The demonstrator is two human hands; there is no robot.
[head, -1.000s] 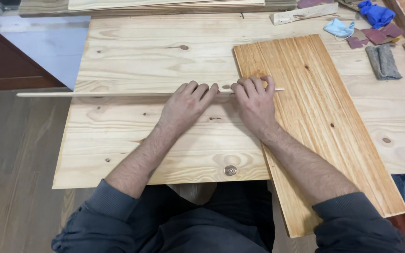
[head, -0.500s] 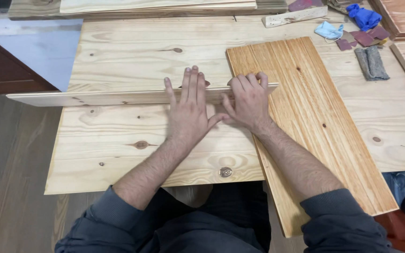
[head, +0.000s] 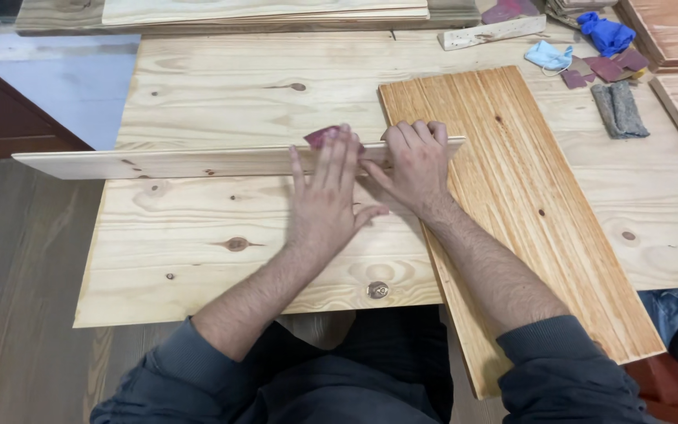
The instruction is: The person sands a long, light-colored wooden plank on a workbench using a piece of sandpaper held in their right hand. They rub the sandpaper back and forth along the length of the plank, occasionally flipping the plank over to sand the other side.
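There is only 1 view, the one from the head camera.

The left hand (head: 329,206) lies flat, fingers spread a little, on a long thin pale board (head: 158,163). Under its fingertips sits a small dark red piece of sandpaper (head: 322,137), pressed down against the board, not pinched. The right hand (head: 413,169) sits just to the right, its fingers curled over the far edge of the same board, pressed on it to hold it in place. The 2 hands touch at the thumbs.

The long board lies across the table (head: 221,86), running from the far left, where it sticks out past the table's edge, to the right, where its end rests on a wide orange-brown plank (head: 527,204). That plank lies slanted on the right side of the table and hangs over the near edge.

Half a second ago the left hand is flat too, but the red sandpaper hardly shows under it. Now the hand is a bit more to the right and nearer, and the sandpaper peeks out at the fingertips. That looks like a rubbing stroke along the board. 1 second ago the board stands on its thin edge and both hands grip it with curled fingers. Now it lies on its wide face, so the face is the part being rubbed.

At the far right lie a grey cloth (head: 617,110), more red sandpaper bits (head: 610,67), a light blue mask (head: 547,55) and a bright blue glove (head: 607,33). None of these has moved on the table.
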